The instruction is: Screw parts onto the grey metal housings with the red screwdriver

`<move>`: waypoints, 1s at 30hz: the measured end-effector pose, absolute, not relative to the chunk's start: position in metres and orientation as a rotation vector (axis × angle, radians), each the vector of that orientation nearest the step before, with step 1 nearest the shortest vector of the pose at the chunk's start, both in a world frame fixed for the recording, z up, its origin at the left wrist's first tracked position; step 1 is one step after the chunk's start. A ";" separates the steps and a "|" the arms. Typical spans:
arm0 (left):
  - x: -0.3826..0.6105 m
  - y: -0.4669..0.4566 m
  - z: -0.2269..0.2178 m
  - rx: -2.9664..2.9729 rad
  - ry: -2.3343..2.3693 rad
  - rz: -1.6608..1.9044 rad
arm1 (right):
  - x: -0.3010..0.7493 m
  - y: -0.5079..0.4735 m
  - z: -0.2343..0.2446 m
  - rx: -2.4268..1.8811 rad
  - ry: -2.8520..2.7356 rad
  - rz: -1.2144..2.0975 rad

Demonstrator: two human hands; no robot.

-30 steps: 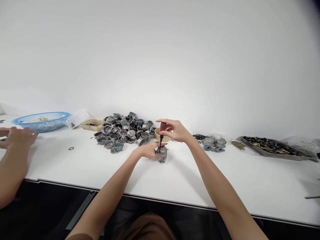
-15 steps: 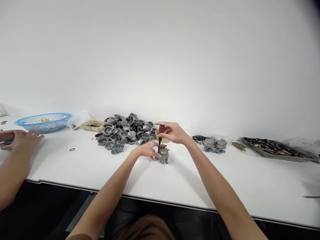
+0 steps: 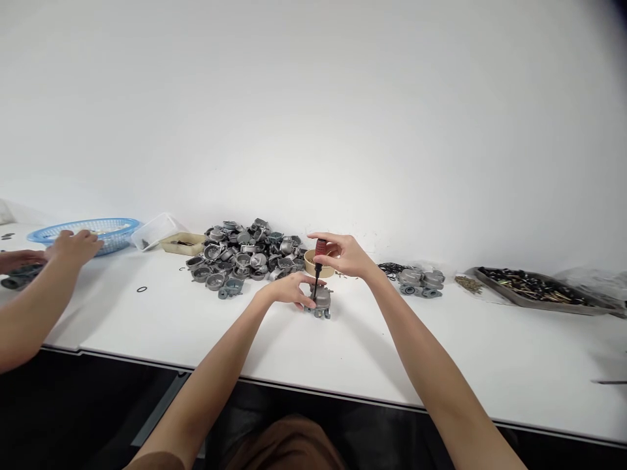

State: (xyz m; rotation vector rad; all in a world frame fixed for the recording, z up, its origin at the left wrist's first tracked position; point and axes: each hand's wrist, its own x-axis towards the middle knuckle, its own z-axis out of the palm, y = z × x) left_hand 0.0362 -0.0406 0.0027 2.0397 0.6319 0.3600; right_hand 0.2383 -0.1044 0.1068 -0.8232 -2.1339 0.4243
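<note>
A small grey metal housing (image 3: pixel 321 303) stands on the white table (image 3: pixel 343 352) in front of me. My left hand (image 3: pixel 289 289) is closed around its left side and steadies it. My right hand (image 3: pixel 343 254) pinches the red handle of a screwdriver (image 3: pixel 318 261) that stands upright with its black shaft down on the housing's top. Just behind my hands sits a small tan bowl (image 3: pixel 313 264).
A heap of grey metal housings (image 3: pixel 245 254) lies behind left. A blue basket (image 3: pixel 93 232), a clear tub (image 3: pixel 154 230) and a tan tray (image 3: pixel 183 243) stand far left, where another person's hand (image 3: pixel 73 247) reaches. Black rings (image 3: pixel 390 268), two housings (image 3: pixel 418 282) and a tray of screws (image 3: pixel 533 287) lie to the right.
The other person's hand has moved from the table edge up toward the blue basket. My hands stay on the housing and screwdriver, with the fingers on the handle slightly shifted.
</note>
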 end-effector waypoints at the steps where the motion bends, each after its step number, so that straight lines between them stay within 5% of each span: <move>1: 0.036 -0.040 0.002 2.046 0.628 0.360 | 0.239 -0.105 0.107 -0.828 -2.128 0.432; 30: 0.035 -0.044 0.008 2.062 0.636 0.340 | 0.236 -0.101 0.103 -0.849 -2.111 0.416</move>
